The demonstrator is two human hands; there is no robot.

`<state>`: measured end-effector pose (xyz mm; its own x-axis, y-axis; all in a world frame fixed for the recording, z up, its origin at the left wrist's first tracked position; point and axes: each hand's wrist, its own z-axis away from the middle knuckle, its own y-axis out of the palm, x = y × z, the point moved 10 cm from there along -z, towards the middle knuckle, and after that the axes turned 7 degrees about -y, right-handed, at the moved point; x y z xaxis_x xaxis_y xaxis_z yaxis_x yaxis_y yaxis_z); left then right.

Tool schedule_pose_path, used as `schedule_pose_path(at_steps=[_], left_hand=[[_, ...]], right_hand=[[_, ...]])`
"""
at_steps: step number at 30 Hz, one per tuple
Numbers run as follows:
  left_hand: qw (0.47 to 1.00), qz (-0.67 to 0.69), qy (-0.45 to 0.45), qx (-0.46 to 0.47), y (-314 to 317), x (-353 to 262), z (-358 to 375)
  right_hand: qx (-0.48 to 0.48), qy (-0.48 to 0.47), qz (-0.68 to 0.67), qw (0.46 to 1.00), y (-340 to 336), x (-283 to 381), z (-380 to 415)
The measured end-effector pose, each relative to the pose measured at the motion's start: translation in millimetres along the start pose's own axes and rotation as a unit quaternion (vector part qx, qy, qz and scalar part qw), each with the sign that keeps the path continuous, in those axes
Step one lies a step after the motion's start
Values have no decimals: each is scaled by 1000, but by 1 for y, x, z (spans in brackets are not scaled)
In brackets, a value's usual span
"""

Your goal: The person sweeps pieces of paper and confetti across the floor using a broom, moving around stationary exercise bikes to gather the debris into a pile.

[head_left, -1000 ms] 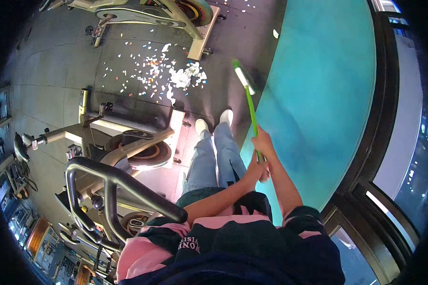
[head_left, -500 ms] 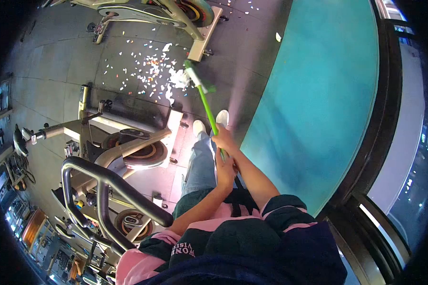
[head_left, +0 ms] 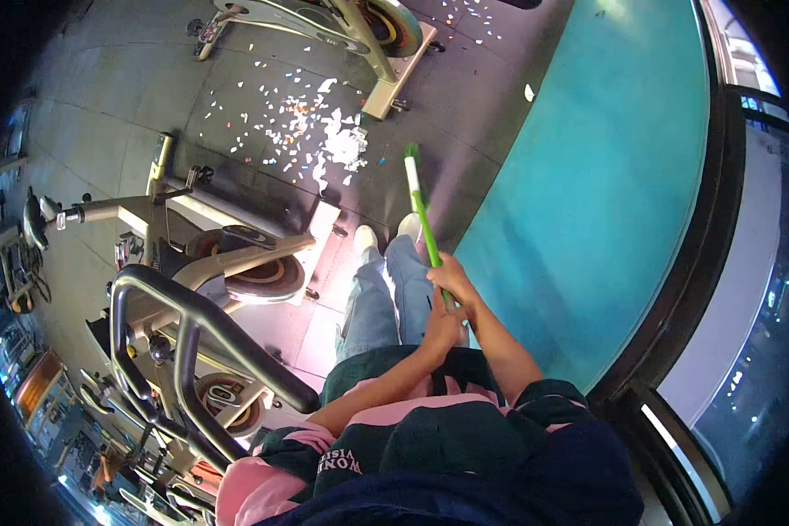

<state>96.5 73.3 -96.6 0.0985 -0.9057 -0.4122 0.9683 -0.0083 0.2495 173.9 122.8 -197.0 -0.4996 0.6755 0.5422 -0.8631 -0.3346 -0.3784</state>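
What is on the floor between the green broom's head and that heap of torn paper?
In the head view, only bare dark floor with a few stray scraps separates the broom head from the paper heap; both hands grip the handle.

Green-handled broom (head_left: pixel 421 215): slender bright green shaft, pale head at far end, tilted forward, head just short of scattered paper scraps (head_left: pixel 316 131) on the dark floor. Scraps: white, some coloured, loosely clustered.

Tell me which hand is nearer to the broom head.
Right. The right hand grips the green broom handle higher up, closer to the broom head. The left hand holds the handle below it, nearer the body, farther from the head.
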Motion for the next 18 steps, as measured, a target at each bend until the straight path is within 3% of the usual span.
schedule_pose_path(at_steps=[2, 6, 9, 11, 13, 16, 18], left_hand=[[997, 43, -53, 35, -7, -16, 2], [990, 96, -105, -22, -40, -25, 5], [995, 39, -79, -41, -47, -18, 7], [993, -76, 45, -75, -48, -6, 3], [996, -62, 46, -53, -28, 6, 15], [999, -20, -20, 28, -4, -3, 34], [992, -103, -25, 70, 12, 11, 36]], right_hand=[[77, -4, -34, 996, 43, -21, -29], [43, -84, -46, 994, 76, 7, -57], [33, -100, -92, 990, 76, 29, -46], [35, -126, -116, 985, 67, 39, -33], [37, -152, -138, 978, 48, 55, -8], [58, -104, -105, 987, 23, 50, 24], [-53, -179, 121, 975, -4, 50, 33]])
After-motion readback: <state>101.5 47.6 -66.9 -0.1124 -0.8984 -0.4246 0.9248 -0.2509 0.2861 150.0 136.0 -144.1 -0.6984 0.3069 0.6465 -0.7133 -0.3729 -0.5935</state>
